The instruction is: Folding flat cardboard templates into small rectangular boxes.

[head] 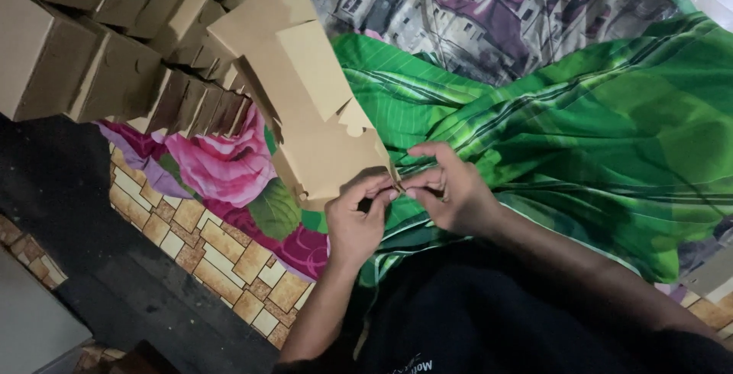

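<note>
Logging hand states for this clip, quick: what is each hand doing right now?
Left hand: closed, pinching the lower corner of the flat cardboard box blank.
Right hand: closed, fingertips pinching the same corner.

I see my left hand [355,221] and my right hand [447,191] close together, both pinching the bottom corner of a flat brown cardboard piece [305,99] that sticks up and leans left. Under them lies a green cloth [580,122] (all wrinkly). Brown boxes [84,45] sit stacked at the top left, beside a sheet with a big pink flower [217,164].
</note>
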